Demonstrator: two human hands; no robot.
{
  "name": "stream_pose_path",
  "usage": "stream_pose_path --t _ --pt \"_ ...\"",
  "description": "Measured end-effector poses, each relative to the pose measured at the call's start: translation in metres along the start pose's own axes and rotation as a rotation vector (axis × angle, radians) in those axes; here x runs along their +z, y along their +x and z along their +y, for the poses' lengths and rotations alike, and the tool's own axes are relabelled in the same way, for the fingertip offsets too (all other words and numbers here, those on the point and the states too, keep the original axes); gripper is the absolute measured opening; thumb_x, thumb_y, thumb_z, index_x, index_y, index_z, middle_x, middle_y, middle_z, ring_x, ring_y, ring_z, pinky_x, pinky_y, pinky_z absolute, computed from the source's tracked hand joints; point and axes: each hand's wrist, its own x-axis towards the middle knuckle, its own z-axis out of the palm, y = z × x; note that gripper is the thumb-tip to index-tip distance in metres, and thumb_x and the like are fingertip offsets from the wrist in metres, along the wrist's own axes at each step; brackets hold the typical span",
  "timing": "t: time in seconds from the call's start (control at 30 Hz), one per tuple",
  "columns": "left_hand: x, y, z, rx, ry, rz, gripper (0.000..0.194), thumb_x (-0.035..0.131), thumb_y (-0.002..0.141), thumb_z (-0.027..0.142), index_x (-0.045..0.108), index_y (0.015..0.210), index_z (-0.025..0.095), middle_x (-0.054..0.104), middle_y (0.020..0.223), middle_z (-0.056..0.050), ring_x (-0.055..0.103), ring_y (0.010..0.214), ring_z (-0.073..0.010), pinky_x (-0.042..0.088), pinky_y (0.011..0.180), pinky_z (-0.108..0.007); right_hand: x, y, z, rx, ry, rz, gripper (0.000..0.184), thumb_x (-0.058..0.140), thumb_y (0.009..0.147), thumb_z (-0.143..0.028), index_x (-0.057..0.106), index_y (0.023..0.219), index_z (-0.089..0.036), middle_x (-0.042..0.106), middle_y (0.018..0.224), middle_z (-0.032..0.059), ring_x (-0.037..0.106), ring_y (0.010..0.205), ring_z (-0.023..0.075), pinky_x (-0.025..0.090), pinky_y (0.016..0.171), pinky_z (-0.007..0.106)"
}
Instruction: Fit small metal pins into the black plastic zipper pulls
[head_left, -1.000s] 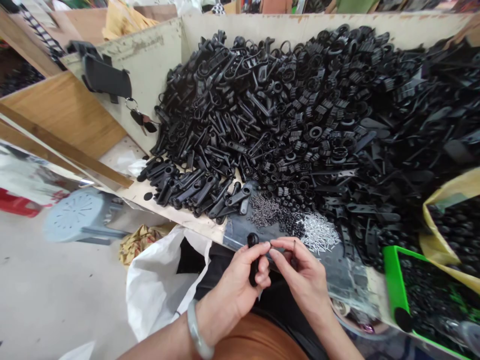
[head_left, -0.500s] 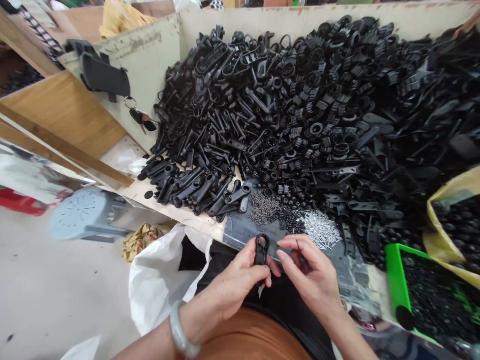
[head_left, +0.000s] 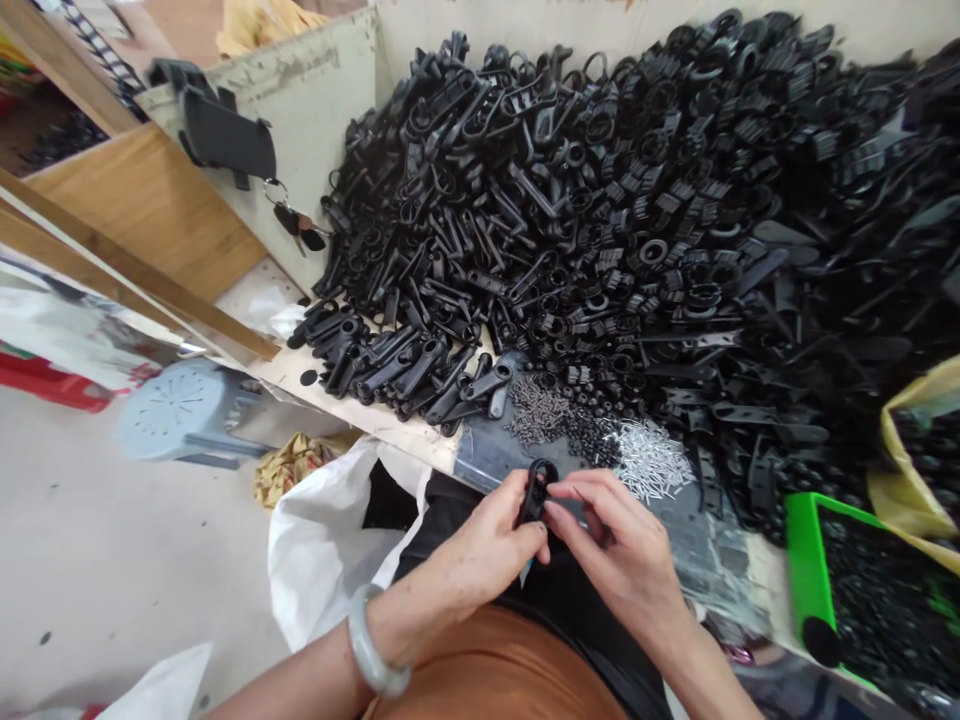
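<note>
My left hand (head_left: 484, 545) is closed around a black plastic lever-like part (head_left: 535, 492) with a ring-shaped end, tilted upward above my lap. Against that ring my right hand (head_left: 615, 540) presses thumb and fingertips together in a pinch; whatever small piece is between them is too hidden to name. Just beyond the hands lie small heaps: dark grey little pieces (head_left: 538, 408), tiny black pieces (head_left: 592, 435) and silver metal pins (head_left: 651, 458). Similar long black parts (head_left: 405, 365) are gathered on the bench edge to the left.
A large heap of black plastic parts (head_left: 525, 190) fills the bench. At right stand a green bin (head_left: 806, 560) and a yellow bag (head_left: 911, 500). A white sack (head_left: 315, 545) hangs below the edge, near a blue stool (head_left: 176, 410). Keys (head_left: 296, 225) hang from a black holder (head_left: 229, 140).
My right fingertips have moved left and now meet the ring end of the black part. The part has turned in my left hand. The whole view has shifted slightly.
</note>
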Motion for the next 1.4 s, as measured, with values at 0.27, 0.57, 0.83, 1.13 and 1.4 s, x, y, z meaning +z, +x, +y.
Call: stream_pose_path --t 0.27,0.57,0.83,1.13,1.4 --pt "-0.002 0.002 -0.004 0.087 0.074 -0.005 0.034 0.054 0.076 0.006 0.063 0.105 0.022 0.059 0.080 0.002 0.056 0.075 -0.0150 0.044 0.072 -0.025 0.003 0.000 -0.007 0.092 0.089 0.032 0.011 0.066 0.097 -0.023 0.075 0.102 -0.024 0.071 0.088 0.0034 0.061 0.061 0.0134 0.050 0.054 0.026" --pt "-0.005 0.004 0.003 0.098 0.149 0.021 0.017 0.057 0.094 0.032 0.065 0.102 0.018 0.059 0.079 0.000 0.052 0.058 -0.0103 0.041 0.058 -0.023 -0.002 0.002 -0.013 0.028 0.063 -0.028 0.019 0.063 0.096 -0.019 0.077 0.109 -0.026 0.076 0.094 0.0051 0.070 0.072 0.0163 0.055 0.062 0.026" --pt "-0.012 0.011 -0.010 0.187 0.149 0.081 0.028 0.058 0.097 0.042 0.070 0.107 0.019 0.060 0.075 0.002 0.046 0.056 -0.0099 0.038 0.056 -0.021 -0.003 0.005 -0.016 0.048 0.119 -0.112 0.035 0.056 0.101 -0.018 0.071 0.131 -0.029 0.074 0.105 0.0073 0.073 0.087 0.0181 0.059 0.075 0.027" --pt "-0.016 0.014 -0.011 0.143 0.060 0.012 0.036 0.055 0.099 0.045 0.065 0.118 0.016 0.069 0.083 -0.003 0.045 0.052 -0.0082 0.036 0.053 -0.021 -0.019 -0.011 -0.008 -0.019 -0.081 -0.131 0.050 0.047 0.104 -0.016 0.052 0.153 -0.027 0.072 0.110 0.0102 0.074 0.093 0.0173 0.060 0.077 0.024" --pt "-0.014 0.015 -0.013 0.165 0.114 0.020 0.028 0.052 0.101 0.042 0.064 0.109 0.017 0.068 0.083 -0.002 0.045 0.054 -0.0083 0.036 0.054 -0.022 -0.015 -0.008 -0.004 -0.153 -0.240 -0.102 0.046 0.046 0.102 -0.010 0.065 0.140 -0.028 0.077 0.102 0.0055 0.077 0.083 0.0165 0.061 0.072 0.023"
